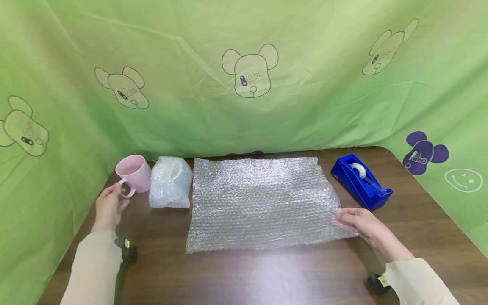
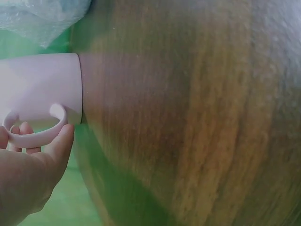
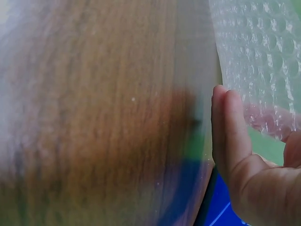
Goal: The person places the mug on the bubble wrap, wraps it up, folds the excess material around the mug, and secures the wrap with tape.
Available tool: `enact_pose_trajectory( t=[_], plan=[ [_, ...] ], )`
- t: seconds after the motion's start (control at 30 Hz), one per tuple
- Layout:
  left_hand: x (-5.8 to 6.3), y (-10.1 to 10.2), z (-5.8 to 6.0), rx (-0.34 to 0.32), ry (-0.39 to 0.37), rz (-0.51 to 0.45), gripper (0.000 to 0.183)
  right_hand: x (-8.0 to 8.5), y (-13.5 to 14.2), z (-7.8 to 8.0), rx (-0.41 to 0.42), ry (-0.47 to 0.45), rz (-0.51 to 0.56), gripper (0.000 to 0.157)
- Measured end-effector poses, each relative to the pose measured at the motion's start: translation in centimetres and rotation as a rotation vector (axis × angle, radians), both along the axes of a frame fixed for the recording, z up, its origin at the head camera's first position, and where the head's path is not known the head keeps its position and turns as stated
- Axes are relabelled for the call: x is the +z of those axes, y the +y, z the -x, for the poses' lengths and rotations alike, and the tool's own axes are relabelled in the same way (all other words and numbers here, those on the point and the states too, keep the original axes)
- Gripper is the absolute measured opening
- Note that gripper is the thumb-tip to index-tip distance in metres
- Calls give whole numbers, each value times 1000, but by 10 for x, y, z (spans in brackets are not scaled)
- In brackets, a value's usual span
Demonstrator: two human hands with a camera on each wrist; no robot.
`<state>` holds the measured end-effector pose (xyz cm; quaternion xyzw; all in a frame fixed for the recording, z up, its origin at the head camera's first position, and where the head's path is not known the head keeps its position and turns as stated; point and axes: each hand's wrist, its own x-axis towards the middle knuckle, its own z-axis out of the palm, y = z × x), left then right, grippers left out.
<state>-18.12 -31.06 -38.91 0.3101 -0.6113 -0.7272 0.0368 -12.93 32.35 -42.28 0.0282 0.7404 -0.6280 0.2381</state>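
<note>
Pink cylindrical mug (image 1: 142, 178) gripped by its handle (image 2: 40, 140) in curled left hand (image 1: 108, 207), at left of brown wooden table (image 1: 171, 275), clear bubble-wrap sheet (image 1: 263, 207) spread centrally, pinched at right side by right hand (image 1: 361, 223)

the right hand (image 3: 249, 176) grips bubble wrap (image 3: 263, 52) near the table (image 3: 103, 94).

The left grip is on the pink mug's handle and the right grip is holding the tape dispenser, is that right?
Not quite: the right grip holds the bubble wrap sheet, not the blue tape dispenser, as the head view shows. The left grip is on the handle of the pink mug.
</note>
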Motion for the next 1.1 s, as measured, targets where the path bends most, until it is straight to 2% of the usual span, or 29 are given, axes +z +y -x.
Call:
enact_pose_trajectory(
  t=[0.17, 0.33, 0.53, 0.67, 0.9, 1.1],
  plan=[
    [0, 0, -4, -6, -7, 22, 19, -2, -1, 0, -13, -25, 53, 45],
    [0, 0, -8, 7, -12, 49, 18, -3, -3, 0, -13, -20, 29, 46],
    [6, -3, -12, 32, 10, -10, 18, -3, -4, 1, -10, -9, 4, 52],
    [14, -2, -12, 40, 23, -20, 19, -2, -4, 2, -8, -2, -6, 52],
    [36, 0, -15, 55, 55, 6, 18, -3, -4, 1, -31, 3, -9, 55],
    [58, 9, -16, 18, 128, -38, 15, -5, 1, 0, -51, 6, -2, 51]
  ],
)
